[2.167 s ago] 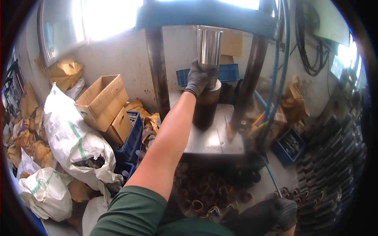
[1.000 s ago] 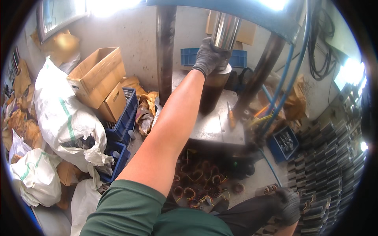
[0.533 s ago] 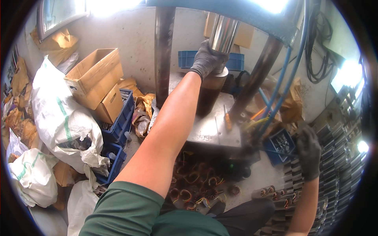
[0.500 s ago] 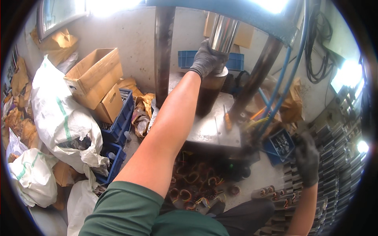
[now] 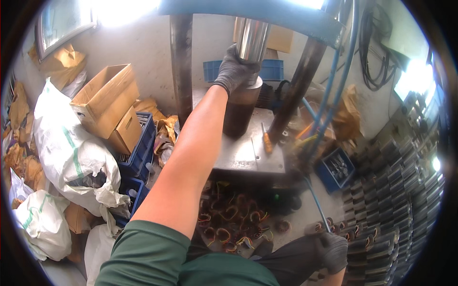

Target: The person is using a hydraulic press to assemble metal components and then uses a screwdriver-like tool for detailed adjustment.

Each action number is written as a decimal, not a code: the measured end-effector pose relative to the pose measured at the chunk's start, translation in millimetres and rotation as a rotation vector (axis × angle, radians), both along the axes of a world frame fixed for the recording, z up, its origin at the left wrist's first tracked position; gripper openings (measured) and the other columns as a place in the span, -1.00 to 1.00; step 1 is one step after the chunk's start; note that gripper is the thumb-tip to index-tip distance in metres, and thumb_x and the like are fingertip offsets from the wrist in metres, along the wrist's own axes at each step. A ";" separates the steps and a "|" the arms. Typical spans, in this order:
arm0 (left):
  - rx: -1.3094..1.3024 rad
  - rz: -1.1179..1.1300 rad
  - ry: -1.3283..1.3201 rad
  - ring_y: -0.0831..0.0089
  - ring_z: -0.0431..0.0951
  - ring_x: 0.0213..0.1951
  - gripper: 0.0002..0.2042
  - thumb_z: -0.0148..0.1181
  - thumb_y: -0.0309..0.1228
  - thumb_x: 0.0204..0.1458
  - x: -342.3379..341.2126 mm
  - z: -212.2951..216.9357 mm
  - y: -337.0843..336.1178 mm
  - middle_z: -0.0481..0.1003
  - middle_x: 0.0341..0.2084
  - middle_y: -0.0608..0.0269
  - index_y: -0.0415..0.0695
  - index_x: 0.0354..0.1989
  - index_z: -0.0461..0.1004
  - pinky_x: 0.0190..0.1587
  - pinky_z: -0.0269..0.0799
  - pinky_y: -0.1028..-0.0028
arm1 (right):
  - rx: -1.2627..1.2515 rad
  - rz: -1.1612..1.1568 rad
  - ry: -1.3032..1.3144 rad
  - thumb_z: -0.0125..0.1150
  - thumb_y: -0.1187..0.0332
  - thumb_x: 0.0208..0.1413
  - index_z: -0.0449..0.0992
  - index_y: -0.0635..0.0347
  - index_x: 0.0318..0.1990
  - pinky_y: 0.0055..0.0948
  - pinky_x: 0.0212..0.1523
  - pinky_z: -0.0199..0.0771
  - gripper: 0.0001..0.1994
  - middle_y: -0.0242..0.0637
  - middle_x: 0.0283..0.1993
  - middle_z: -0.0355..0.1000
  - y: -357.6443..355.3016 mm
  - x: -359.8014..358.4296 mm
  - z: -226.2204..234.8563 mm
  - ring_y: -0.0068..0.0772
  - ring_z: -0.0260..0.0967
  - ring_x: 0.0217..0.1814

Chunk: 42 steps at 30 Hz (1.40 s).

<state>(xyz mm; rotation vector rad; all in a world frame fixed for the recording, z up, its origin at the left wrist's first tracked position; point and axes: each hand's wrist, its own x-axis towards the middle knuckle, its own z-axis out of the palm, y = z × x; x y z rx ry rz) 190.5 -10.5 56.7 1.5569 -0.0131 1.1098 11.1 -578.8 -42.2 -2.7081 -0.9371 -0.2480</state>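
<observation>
My left hand (image 5: 234, 71), in a dark grey glove, is closed at the lower end of a shiny metal cylinder (image 5: 254, 40) under the press's blue crossbeam. What its fingers wrap round is partly hidden. Just below stands a dark, thick cylinder (image 5: 240, 112) with a bright top, on the metal press plate (image 5: 234, 159). My right hand (image 5: 332, 251), gloved too, is closed round the end of a thin blue-grey lever (image 5: 316, 200) that runs down from the press toward me. On the plate, right of the dark cylinder, lies an orange-handled screwdriver (image 5: 266, 139).
Dark press columns (image 5: 181, 71) flank the work spot. Wire-wound parts (image 5: 231, 214) lie on the floor below. Metal cylinders (image 5: 381, 205) stand in rows at right, near a blue bin (image 5: 335, 170). White sacks (image 5: 71, 148) and cardboard boxes (image 5: 105, 95) fill the left.
My right hand has come down and toward me, with the lever now slanting down to it. My left hand stays at the shiny cylinder. The whole view has shifted slightly.
</observation>
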 end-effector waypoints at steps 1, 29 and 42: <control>-0.038 -0.088 -0.005 0.38 0.64 -0.08 -0.35 0.57 -0.42 -0.25 9.7 -4.4 16.4 0.63 -0.12 0.17 -0.17 0.12 0.44 0.08 0.55 0.40 | 0.008 -0.008 -0.002 0.33 0.38 -0.02 0.50 0.25 -0.49 -0.02 -0.35 0.42 -0.84 0.08 -0.47 0.44 2.8 -0.3 1.0 0.22 0.45 -0.38; -0.006 -0.023 0.309 0.27 0.59 0.04 -0.27 0.55 -0.13 -0.03 -43.8 23.1 -20.3 0.58 -0.02 0.02 -0.26 0.21 0.34 0.19 0.47 0.34 | -0.058 -0.095 0.061 0.32 0.35 0.03 0.55 0.27 -0.41 0.01 -0.27 0.44 -0.84 0.10 -0.43 0.46 -4.7 1.1 1.8 0.22 0.48 -0.33; 0.078 0.111 0.356 0.25 0.60 0.05 -0.17 0.62 -0.13 -0.15 -19.7 9.4 0.1 0.56 0.01 0.01 -0.26 0.24 0.31 0.22 0.48 0.32 | -0.056 -0.043 0.088 0.29 0.32 0.05 0.53 0.23 -0.45 0.01 -0.27 0.44 -0.82 0.05 -0.45 0.45 -4.2 5.1 8.7 0.19 0.47 -0.33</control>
